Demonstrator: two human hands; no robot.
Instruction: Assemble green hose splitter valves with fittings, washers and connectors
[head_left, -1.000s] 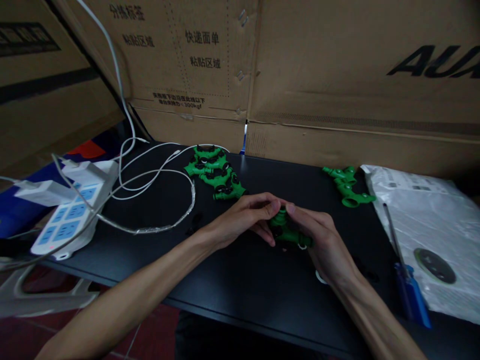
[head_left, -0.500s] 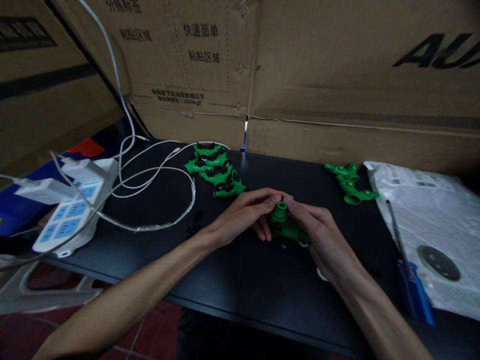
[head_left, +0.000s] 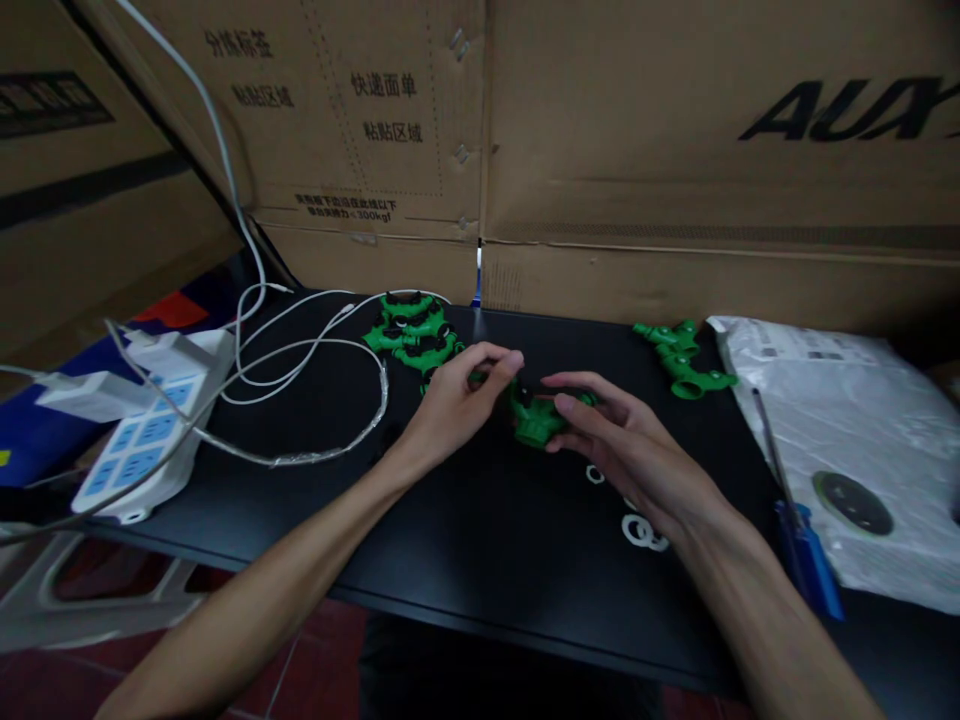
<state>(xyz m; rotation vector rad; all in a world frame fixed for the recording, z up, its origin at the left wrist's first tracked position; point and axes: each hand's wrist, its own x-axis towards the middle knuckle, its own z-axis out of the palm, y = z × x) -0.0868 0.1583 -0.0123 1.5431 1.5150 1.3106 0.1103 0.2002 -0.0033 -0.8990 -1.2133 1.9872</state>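
Both my hands are around a green plastic hose splitter [head_left: 536, 422] with a black part on top, held above the dark table. My right hand [head_left: 619, 430] grips its right side between thumb and fingers. My left hand [head_left: 465, 395] is closed at its left end, thumb against the curled fingers, which hide that end. Behind my left hand lies a cluster of similar green splitters [head_left: 416, 325] with black parts. White ring washers [head_left: 636, 530] lie below my right hand, partly covered by it.
At the back right are more green fittings [head_left: 682, 360]. A white plastic package [head_left: 825, 420] lies on the right with a round dark disc [head_left: 853, 502] and a blue-handled screwdriver [head_left: 806, 560]. On the left are a power strip [head_left: 154, 440] and white cables [head_left: 330, 340]. Cardboard [head_left: 675, 200] walls the back.
The splitter has turned from upright to tilted, its wide opening now toward me. My hands have moved apart slightly, and more of the white washers shows. The view has shifted a little.
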